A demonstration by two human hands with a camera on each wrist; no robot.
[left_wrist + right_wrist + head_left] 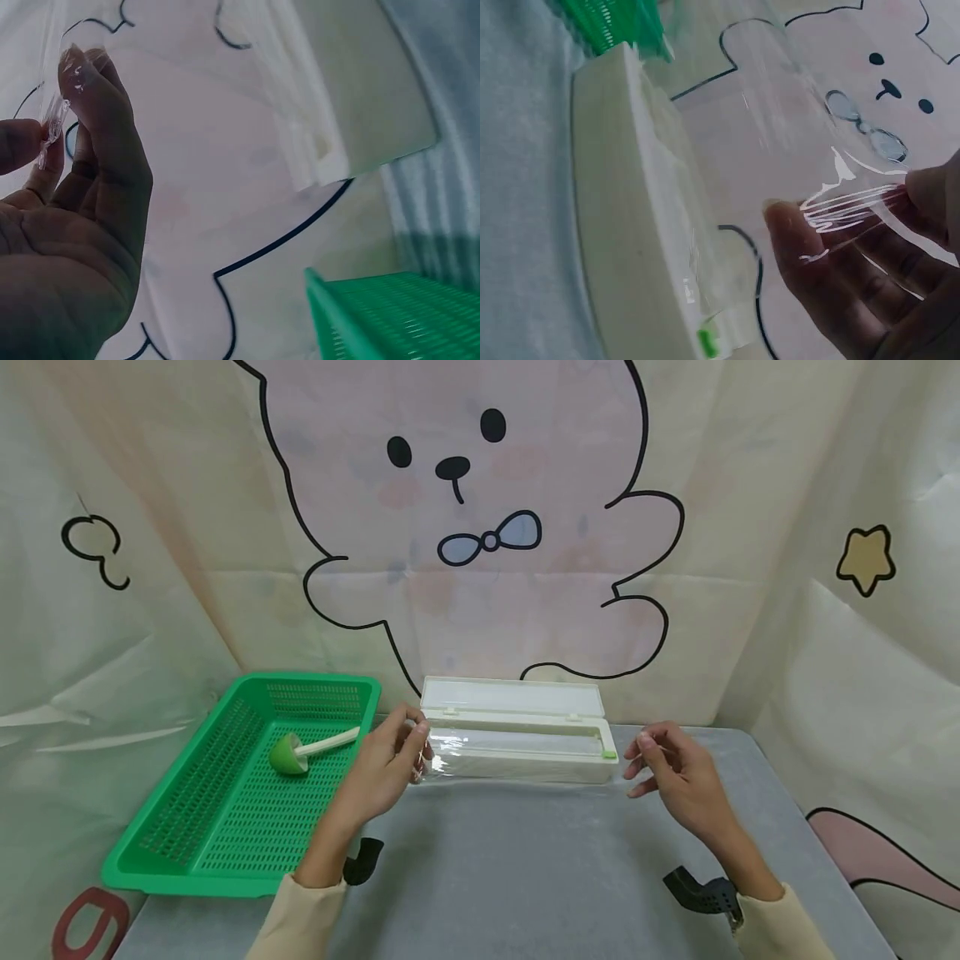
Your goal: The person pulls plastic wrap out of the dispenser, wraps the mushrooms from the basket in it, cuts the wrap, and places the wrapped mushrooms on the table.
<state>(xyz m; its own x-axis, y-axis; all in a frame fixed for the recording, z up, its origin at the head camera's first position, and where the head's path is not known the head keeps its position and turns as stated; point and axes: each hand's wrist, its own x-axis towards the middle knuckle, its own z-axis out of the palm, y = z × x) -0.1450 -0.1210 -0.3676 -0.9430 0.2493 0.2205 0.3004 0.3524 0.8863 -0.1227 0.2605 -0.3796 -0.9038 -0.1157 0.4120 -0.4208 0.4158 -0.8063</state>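
Note:
A white cling film dispenser [517, 770] sits at the back of the table, its lid [517, 697] raised. Clear cling film [840, 169] stretches across in front of it between the two hands. At the dispenser's left end, my left hand [382, 772] pinches one edge of the film between thumb and fingers; bunched film [54, 127] shows there in the left wrist view. Beyond the right end, my right hand [678, 777] pinches the other edge, with creases shining over its fingers in the right wrist view. A small green slider [609, 754] marks the dispenser's right front corner.
To the left stands a green perforated basket [187, 883]. Inside lies an item with a green domed head [287, 755] and a white handle. The grey table [517, 877] extends in front, and a printed fabric backdrop [525, 610] hangs close behind the dispenser.

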